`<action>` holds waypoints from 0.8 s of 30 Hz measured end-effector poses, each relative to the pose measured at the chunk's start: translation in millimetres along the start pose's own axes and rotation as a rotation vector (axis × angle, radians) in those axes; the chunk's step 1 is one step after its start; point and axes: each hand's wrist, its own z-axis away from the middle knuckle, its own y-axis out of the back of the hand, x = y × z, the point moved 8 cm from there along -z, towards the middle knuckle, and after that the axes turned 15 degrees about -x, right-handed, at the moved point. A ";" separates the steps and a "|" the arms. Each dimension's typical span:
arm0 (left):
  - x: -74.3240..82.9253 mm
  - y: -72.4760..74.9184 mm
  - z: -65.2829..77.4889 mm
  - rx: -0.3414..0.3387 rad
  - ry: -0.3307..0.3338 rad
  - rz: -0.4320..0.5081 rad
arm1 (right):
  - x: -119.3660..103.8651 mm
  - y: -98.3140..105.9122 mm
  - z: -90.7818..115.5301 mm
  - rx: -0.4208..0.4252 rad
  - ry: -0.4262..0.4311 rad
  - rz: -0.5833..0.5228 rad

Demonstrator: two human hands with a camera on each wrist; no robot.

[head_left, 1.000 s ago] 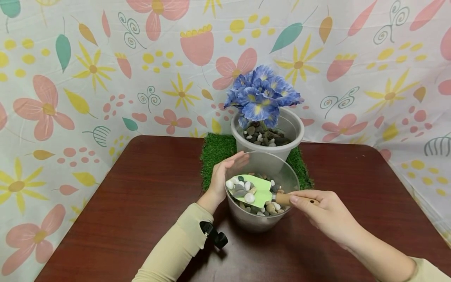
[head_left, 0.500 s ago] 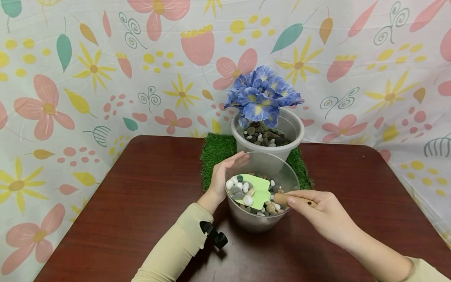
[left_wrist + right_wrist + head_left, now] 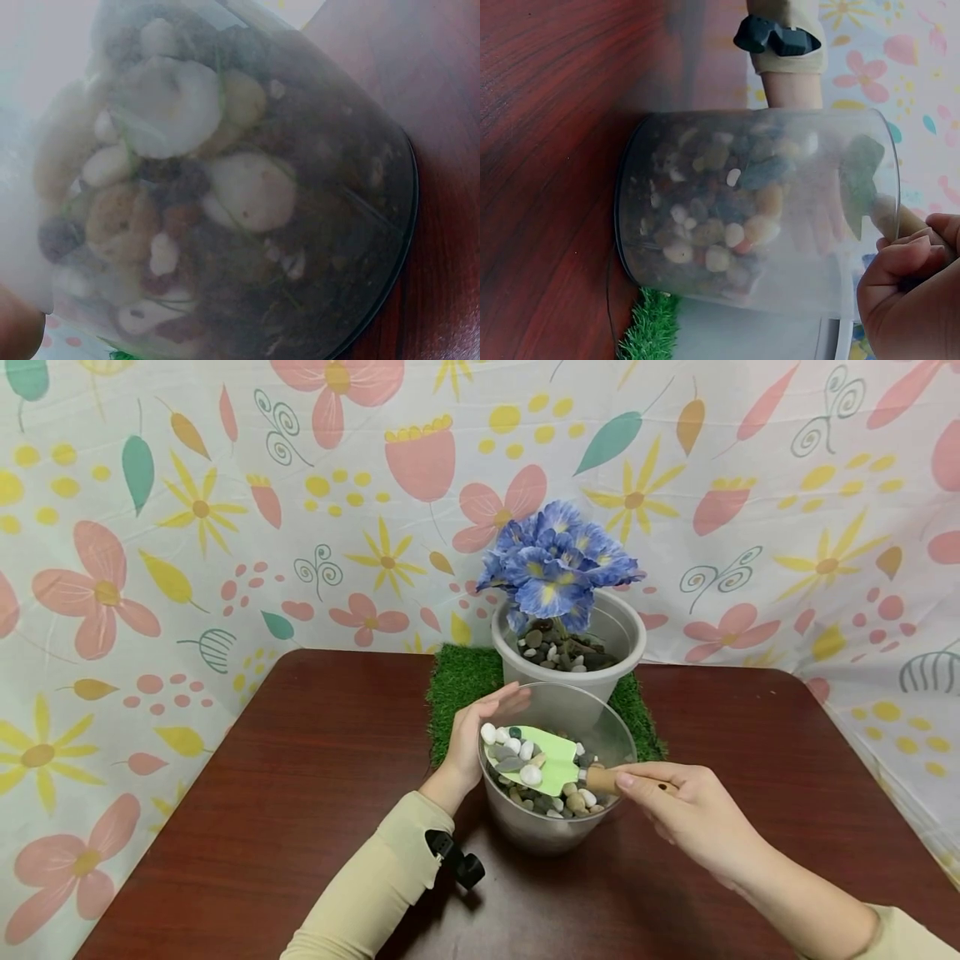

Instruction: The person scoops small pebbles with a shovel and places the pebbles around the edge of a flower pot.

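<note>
In the head view my right hand [image 3: 705,818] grips the wooden handle of a small trowel [image 3: 557,765]. Its light green blade lies inside the mouth of a clear plastic bucket [image 3: 536,835], loaded with white and grey pebbles [image 3: 517,753]. More stones fill the lower part of the bucket, as the right wrist view also shows through the wall [image 3: 817,277]. My left hand [image 3: 467,735] rests against the bucket's left side with straight fingers reaching round toward the back. The left wrist view looks closely at stones [image 3: 251,191] through the hazy plastic.
Right behind the bucket stands a white flowerpot [image 3: 637,643] holding blue flowers [image 3: 558,560] and stones. It sits on a green artificial grass mat [image 3: 465,677]. All are on a dark reddish wooden table [image 3: 337,760], with a flower-patterned cloth [image 3: 225,568] behind.
The trowel blade dipped a little, then rose again inside the bucket's mouth, its pebbles now nearer the left rim. The left hand and the bucket have stayed in place.
</note>
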 end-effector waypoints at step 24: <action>-3.8 0.8 -0.5 0.016 0.033 0.029 | -10.0 0.0 2.0 0.123 0.035 0.245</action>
